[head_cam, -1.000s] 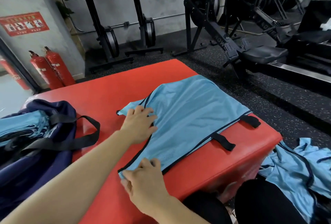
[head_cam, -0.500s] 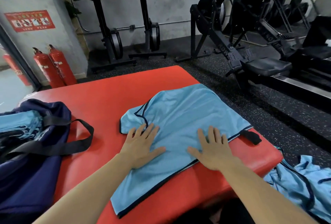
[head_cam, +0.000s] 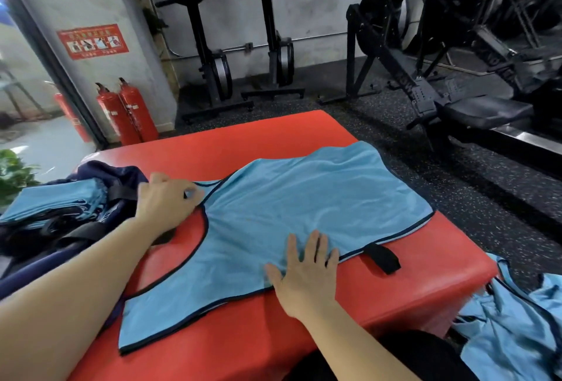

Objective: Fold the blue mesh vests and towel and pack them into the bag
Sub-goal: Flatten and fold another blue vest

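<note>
A blue mesh vest with dark trim and a black strap tab lies spread on the red padded block. My left hand pinches the vest's far shoulder corner at the left. My right hand lies flat with fingers spread, pressing the vest's near edge. The navy bag sits at the block's left end, with folded blue vests inside it. More blue vests lie heaped on the floor at the right.
Two red fire extinguishers stand by the wall at the back left. Black rowing machines fill the floor behind and to the right of the block. A green plant shows at the far left edge.
My left hand went from lying flat on the vest to pinching its left shoulder corner and drawing it out leftward. The vest now lies wider. My right hand stays flat on the near edge.
</note>
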